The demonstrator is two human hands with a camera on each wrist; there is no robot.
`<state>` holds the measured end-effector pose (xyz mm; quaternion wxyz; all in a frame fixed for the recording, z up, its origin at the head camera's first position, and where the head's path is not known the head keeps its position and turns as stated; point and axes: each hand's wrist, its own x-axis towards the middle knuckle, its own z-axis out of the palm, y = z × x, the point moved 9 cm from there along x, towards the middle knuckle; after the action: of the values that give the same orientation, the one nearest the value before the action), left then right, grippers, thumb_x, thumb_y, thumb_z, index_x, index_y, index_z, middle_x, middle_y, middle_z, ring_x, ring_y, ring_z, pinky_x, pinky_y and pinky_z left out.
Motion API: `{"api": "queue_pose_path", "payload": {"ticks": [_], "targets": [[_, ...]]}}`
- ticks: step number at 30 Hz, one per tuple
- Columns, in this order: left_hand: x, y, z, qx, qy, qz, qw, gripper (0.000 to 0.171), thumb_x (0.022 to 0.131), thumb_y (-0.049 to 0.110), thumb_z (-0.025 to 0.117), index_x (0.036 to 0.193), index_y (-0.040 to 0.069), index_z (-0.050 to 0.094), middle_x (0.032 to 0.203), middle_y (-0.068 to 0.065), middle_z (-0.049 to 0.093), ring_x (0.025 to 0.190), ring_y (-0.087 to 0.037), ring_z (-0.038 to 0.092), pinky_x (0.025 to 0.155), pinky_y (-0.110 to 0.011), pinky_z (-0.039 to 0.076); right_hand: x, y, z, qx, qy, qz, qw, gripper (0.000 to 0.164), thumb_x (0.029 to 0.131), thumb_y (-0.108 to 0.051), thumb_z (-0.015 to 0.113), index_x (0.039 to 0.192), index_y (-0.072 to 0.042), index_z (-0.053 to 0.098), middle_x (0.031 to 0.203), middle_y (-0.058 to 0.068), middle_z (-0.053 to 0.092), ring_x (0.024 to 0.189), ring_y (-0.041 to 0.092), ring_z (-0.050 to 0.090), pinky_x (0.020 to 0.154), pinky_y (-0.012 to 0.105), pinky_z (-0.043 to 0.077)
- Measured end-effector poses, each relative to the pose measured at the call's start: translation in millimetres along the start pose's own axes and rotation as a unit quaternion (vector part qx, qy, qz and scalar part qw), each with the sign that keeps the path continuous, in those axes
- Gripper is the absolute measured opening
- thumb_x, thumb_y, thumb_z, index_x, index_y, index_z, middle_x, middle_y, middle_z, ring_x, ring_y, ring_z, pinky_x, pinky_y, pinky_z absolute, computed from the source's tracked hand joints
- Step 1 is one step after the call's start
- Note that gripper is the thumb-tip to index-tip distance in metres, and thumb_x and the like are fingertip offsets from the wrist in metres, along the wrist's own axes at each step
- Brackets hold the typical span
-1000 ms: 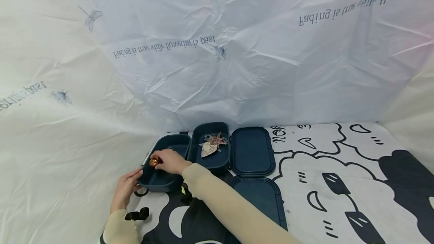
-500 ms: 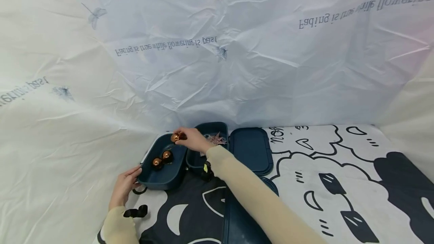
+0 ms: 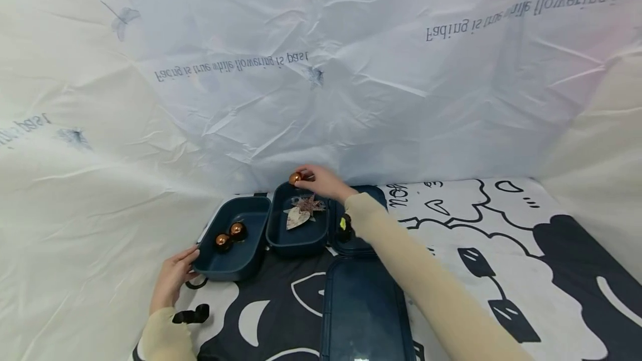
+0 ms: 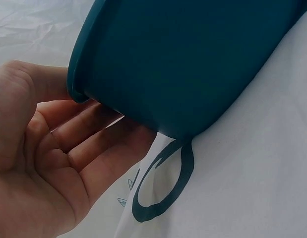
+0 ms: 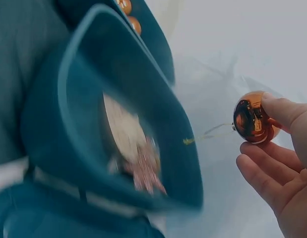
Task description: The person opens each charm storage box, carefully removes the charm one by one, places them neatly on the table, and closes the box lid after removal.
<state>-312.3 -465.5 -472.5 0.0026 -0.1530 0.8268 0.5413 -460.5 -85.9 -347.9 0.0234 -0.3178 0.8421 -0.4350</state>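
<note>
In the head view, my left hand (image 3: 173, 278) grips the near-left corner of a dark blue box (image 3: 251, 252). The left wrist view shows the thumb at its rim and the fingers under its wall. Two shiny copper baubles (image 3: 238, 230) lie inside that box. My right hand (image 3: 325, 183) holds another copper bauble (image 3: 295, 178) between thumb and fingers, at the far edge of a second blue box (image 3: 296, 249). A thin yellow loop (image 5: 208, 136) trails from this bauble in the right wrist view. A glittery pink star (image 3: 310, 204) and a pale leaf-shaped ornament (image 3: 297, 218) lie in the second box.
Two flat dark blue lids lie right of the boxes: a near lid (image 3: 365, 305) and a far lid (image 3: 351, 246), partly behind my right forearm. A black-and-white patterned cloth (image 3: 451, 244) covers the table. A white printed sheet (image 3: 301, 116) rises behind.
My right hand has lifted a bauble out of the left box and carried it rightwards to the second box. My left hand has kept its hold on the left box's corner.
</note>
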Motion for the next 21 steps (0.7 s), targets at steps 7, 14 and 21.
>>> {"api": "queue_pose_path", "payload": {"ticks": [7, 14, 21], "targets": [[3.6, 4.0, -4.6, -0.001, 0.003, -0.003, 1.0000, 0.066, 0.106, 0.041, 0.049, 0.156, 0.001, 0.033, 0.161, -0.027, 0.024, 0.137, -0.036, 0.042, 0.082, -0.023, 0.056, -19, 27, -59, -0.010, 0.037, 0.018, 0.999, 0.048, 0.103, -0.030, 0.062, 0.144, -0.007, 0.054, 0.135, 0.018, 0.059, 0.122, 0.031, 0.058, 0.096, 0.048, 0.051], [-0.2, 1.6, -3.8, 0.005, 0.003, -0.013, 0.9999, 0.063, 0.107, 0.037, 0.050, 0.155, 0.001, 0.035, 0.161, -0.026, 0.025, 0.115, -0.009, 0.058, 0.081, -0.023, 0.056, -56, 55, -105, -0.054, 0.059, 0.071, 0.994, 0.049, 0.104, -0.037, 0.059, 0.143, -0.008, 0.055, 0.134, 0.019, 0.060, 0.120, 0.034, 0.058, 0.096, 0.053, 0.049], [-0.7, 1.1, 0.3, 0.004, -0.001, -0.007, 1.0000, 0.063, 0.107, 0.038, 0.050, 0.155, 0.002, 0.035, 0.161, -0.026, 0.025, 0.101, 0.006, 0.057, 0.081, -0.021, 0.056, -89, 85, -143, -0.080, 0.064, 0.108, 0.989, 0.053, 0.106, -0.039, 0.054, 0.146, -0.005, 0.051, 0.133, 0.023, 0.060, 0.118, 0.037, 0.059, 0.095, 0.054, 0.049]]}}
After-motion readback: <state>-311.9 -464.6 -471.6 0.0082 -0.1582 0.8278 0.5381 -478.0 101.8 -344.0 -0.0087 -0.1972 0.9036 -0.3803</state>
